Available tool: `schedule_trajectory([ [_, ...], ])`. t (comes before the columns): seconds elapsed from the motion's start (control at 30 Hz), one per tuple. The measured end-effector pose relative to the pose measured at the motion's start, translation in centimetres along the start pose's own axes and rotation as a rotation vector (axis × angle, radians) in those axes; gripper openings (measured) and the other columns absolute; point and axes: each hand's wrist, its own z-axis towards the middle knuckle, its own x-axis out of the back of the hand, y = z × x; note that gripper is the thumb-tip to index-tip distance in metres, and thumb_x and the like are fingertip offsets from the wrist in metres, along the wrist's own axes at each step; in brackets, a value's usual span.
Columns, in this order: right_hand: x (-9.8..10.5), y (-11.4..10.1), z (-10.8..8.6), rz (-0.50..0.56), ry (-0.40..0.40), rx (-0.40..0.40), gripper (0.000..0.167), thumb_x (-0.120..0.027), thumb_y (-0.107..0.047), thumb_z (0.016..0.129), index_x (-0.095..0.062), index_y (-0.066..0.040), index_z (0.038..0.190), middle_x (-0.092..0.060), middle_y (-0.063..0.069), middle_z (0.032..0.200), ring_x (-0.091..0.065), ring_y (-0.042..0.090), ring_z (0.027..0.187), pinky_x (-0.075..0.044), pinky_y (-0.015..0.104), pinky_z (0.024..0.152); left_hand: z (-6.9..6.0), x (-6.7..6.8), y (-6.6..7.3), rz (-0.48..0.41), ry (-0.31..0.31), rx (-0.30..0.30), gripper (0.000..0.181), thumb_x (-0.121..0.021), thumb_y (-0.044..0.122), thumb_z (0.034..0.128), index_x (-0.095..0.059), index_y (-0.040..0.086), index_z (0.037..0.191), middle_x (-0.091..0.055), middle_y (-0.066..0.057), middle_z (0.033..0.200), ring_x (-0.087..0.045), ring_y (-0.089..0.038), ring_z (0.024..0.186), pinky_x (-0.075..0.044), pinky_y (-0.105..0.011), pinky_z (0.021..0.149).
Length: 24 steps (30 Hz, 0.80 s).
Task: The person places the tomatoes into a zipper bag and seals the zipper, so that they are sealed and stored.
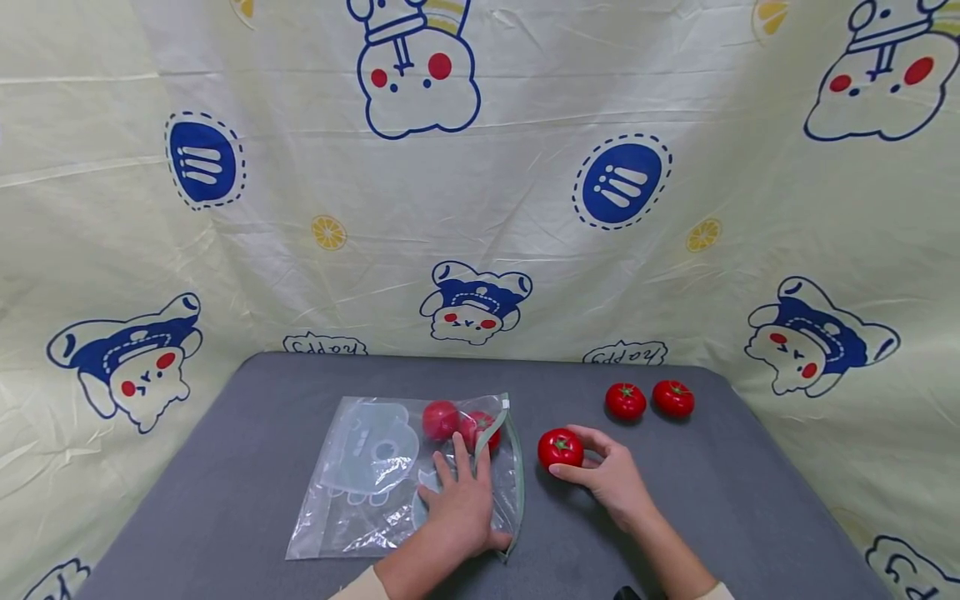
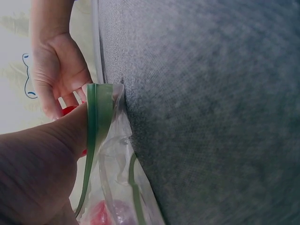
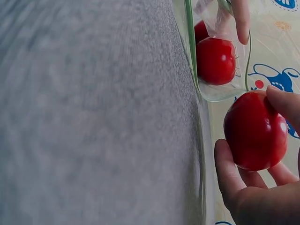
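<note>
My right hand (image 1: 611, 479) grips a red tomato (image 1: 560, 450) just right of the bag's opening; the right wrist view shows thumb and fingers around the tomato (image 3: 255, 131). A clear zip bag (image 1: 375, 533) with a green-edged mouth lies flat, mouth to the right. Inside it, near the top, are two tomatoes (image 1: 440, 420). My left hand (image 1: 463, 508) rests with spread fingers at the bag's mouth, its fingertips by the right-hand tomato inside. In the left wrist view the green zip strip (image 2: 97, 122) stands up beside the left thumb.
Two more tomatoes (image 1: 626, 402) (image 1: 673, 399) sit at the back right of the grey table (image 1: 247, 467). A patterned curtain (image 1: 525, 192) hangs behind the table. A small dark object (image 1: 626, 593) shows at the bottom edge, near the right forearm.
</note>
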Motion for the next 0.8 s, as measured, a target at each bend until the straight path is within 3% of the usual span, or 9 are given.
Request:
schedule_trajectory([
  [0.33, -0.9, -0.1, 0.0, 0.006, -0.023, -0.002, 0.070, -0.089, -0.020, 0.080, -0.058, -0.011, 0.142, -0.056, 0.019, 0.145, -0.063, 0.032, 0.116, -0.060, 0.039, 0.093, 0.0, 0.1, -0.1, -0.003, -0.020, 0.004, 0.125, -0.096, 0.048, 0.0601, -0.028, 0.017, 0.160, -0.009, -0.020, 0.171, -0.017, -0.059, 0.151, -0.032, -0.084, 0.102],
  [0.8, -2.1, -0.5, 0.4, -0.034, -0.018, 0.028, 0.067, -0.091, -0.022, 0.077, -0.063, -0.013, 0.137, -0.065, 0.014, 0.135, -0.065, 0.026, 0.110, -0.060, 0.039, 0.093, -0.2, 0.0, -0.1, -0.005, 0.002, 0.000, 0.126, -0.097, 0.049, 0.0589, -0.029, 0.016, 0.160, -0.010, -0.021, 0.171, -0.018, -0.059, 0.150, -0.032, -0.084, 0.103],
])
